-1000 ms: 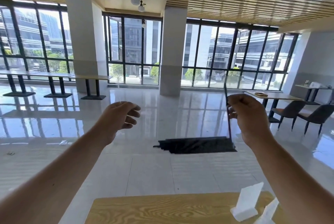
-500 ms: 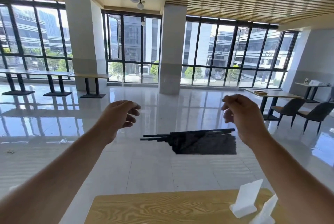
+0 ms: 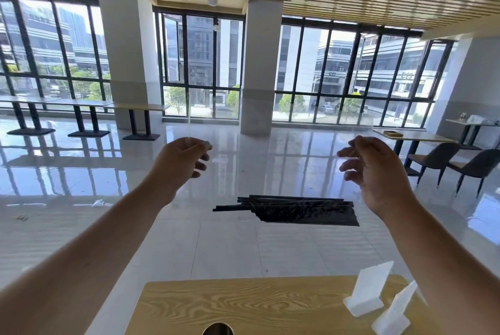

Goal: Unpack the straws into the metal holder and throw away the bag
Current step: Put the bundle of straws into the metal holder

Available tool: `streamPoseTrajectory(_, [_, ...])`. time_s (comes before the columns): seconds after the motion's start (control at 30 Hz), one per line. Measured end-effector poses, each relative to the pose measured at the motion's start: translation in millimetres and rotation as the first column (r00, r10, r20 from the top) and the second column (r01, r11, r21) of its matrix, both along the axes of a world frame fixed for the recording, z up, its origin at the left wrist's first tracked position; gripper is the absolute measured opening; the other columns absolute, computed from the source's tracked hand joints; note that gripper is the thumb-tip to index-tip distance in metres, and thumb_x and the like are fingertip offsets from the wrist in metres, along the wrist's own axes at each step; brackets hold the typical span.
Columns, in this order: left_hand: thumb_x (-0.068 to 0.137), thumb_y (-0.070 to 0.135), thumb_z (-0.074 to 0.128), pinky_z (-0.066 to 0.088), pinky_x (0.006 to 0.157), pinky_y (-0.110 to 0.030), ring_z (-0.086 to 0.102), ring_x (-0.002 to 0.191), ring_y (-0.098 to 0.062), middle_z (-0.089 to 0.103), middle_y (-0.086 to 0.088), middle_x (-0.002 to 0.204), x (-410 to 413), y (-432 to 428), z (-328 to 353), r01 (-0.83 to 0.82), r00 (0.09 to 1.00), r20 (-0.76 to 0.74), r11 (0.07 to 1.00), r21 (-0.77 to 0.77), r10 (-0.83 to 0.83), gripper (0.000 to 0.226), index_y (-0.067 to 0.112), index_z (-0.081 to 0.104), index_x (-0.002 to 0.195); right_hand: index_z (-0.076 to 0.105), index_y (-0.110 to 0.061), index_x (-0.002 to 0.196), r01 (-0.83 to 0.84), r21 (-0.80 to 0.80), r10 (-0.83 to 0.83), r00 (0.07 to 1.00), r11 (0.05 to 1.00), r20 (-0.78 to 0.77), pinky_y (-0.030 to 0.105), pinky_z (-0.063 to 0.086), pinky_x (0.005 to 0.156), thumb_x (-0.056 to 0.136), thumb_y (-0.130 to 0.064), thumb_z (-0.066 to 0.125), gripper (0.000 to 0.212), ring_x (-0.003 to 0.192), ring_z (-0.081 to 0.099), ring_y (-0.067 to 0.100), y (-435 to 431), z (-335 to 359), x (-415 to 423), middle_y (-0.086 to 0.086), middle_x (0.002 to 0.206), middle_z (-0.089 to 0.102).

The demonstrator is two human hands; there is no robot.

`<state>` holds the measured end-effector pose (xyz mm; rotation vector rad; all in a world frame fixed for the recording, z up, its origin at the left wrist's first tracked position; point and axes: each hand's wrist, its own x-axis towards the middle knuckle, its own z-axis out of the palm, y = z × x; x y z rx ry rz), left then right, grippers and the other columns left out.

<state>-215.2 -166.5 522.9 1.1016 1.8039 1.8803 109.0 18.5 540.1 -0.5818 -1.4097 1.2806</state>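
Observation:
A bundle of black straws (image 3: 292, 211) lies flat in the bottom of a clear, almost invisible plastic bag (image 3: 270, 172), which hangs in the air in front of me. A few straws stick out further to the left. My left hand (image 3: 178, 164) pinches the bag's upper left edge between thumb and forefinger. At the upper right edge, my right hand (image 3: 376, 172) has its fingers curled and its fingertips pinched together. A dark round opening (image 3: 217, 329) shows at the bottom edge of the view; I cannot tell if it is the metal holder.
A wooden table (image 3: 243, 307) lies below my arms, with two white plastic sign stands (image 3: 365, 294) on its right side. Beyond it is shiny tiled floor, with a table and chairs (image 3: 443, 161) at the right and long benches (image 3: 81, 107) at the left windows.
One straw that my right hand held upright has dropped flat onto the bundle. My left hand has risen and closed on the bag's edge. The bundle has shifted slightly left.

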Motion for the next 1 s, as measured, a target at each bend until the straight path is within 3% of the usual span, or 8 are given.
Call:
streamPoseTrajectory(0.17, [0.092,0.039,0.078,0.053,0.062,-0.029,0.069,0.070,-0.011,0.073,0.009,0.077,2,5,-16,-0.074,0.994,-0.086,0.997,0.004,0.074,0.016,0.026,0.069,0.092,0.064,-0.016,0.096,-0.005,-0.015,0.005,1.000,1.000,-0.012,0.025,0.048,0.050,0.112,-0.023,0.054,0.020,0.056,0.065,0.016,-1,-10,4,0.006,0.084,0.081])
streamPoseTrajectory(0.3, [0.071,0.059,0.090,0.049,0.066,-0.027,0.060,0.082,-0.010,0.058,0.006,0.098,3,8,-32,-0.300,0.934,-0.196,0.953,0.031,0.300,0.076,0.028,0.045,0.125,0.064,-0.018,0.093,-0.008,-0.025,0.007,1.000,1.000,-0.017,0.023,0.048,0.048,0.112,-0.022,0.053,0.022,0.055,0.065,0.015,-5,-23,6,0.005,0.082,0.081])
streamPoseTrajectory(0.47, [0.064,0.067,0.088,0.038,0.054,-0.030,0.045,0.061,-0.013,0.050,0.006,0.073,9,6,-65,-0.421,0.873,-0.280,0.907,-0.014,0.400,0.063,0.023,0.047,0.085,0.064,-0.017,0.092,0.004,-0.052,-0.003,1.000,0.999,0.009,0.022,0.048,0.048,0.112,-0.021,0.053,0.023,0.053,0.065,0.015,-9,-55,6,0.005,0.081,0.081])
streamPoseTrajectory(0.53, [0.065,0.073,0.081,0.044,0.057,-0.031,0.054,0.055,-0.013,0.062,0.003,0.061,13,6,-83,-0.333,0.920,-0.249,0.938,-0.094,0.301,0.059,0.020,0.055,0.070,0.064,-0.018,0.091,0.002,-0.066,0.000,0.999,0.998,0.033,0.023,0.048,0.047,0.112,-0.020,0.054,0.023,0.053,0.065,0.015,-11,-72,4,0.006,0.082,0.081])
streamPoseTrajectory(0.63, [0.077,0.085,0.063,0.059,0.086,-0.044,0.076,0.079,-0.016,0.081,0.001,0.083,27,7,-115,0.005,1.000,0.018,0.977,-0.213,-0.001,0.069,0.017,0.076,0.082,0.067,-0.022,0.087,-0.007,-0.082,0.013,0.997,0.997,0.075,0.024,0.050,0.048,0.111,-0.020,0.056,0.027,0.054,0.065,0.017,-16,-101,1,0.008,0.085,0.081])
streamPoseTrajectory(0.83, [0.101,0.066,0.024,0.039,0.100,-0.048,0.071,0.108,-0.033,0.076,-0.022,0.121,37,-2,-189,0.468,0.770,0.563,0.865,-0.178,-0.301,0.076,0.012,0.076,0.112,0.075,-0.036,0.079,0.027,-0.120,-0.010,0.990,0.992,0.139,0.026,0.052,0.049,0.111,-0.025,0.056,0.038,0.056,0.066,0.016,-18,-156,4,0.010,0.091,0.082])
streamPoseTrajectory(0.93, [0.091,0.054,0.059,0.045,0.100,-0.048,0.074,0.104,-0.025,0.079,-0.013,0.115,44,-7,-218,0.508,0.805,0.486,0.817,-0.273,-0.339,0.052,0.014,0.068,0.122,0.074,-0.035,0.081,0.059,-0.151,-0.031,0.983,0.987,0.183,0.027,0.052,0.048,0.111,-0.026,0.057,0.036,0.055,0.066,0.016,-15,-186,7,0.012,0.093,0.081])
streamPoseTrajectory(1.0, [0.097,0.017,0.068,0.048,0.093,-0.043,0.077,0.086,-0.017,0.082,-0.005,0.095,50,-3,-232,0.436,0.879,0.363,0.829,-0.352,-0.308,0.014,0.011,0.069,0.110,0.073,-0.037,0.080,0.084,-0.150,-0.049,0.973,0.985,0.224,0.026,0.052,0.048,0.111,-0.028,0.056,0.036,0.055,0.066,0.015,-14,-206,7,0.010,0.091,0.082])
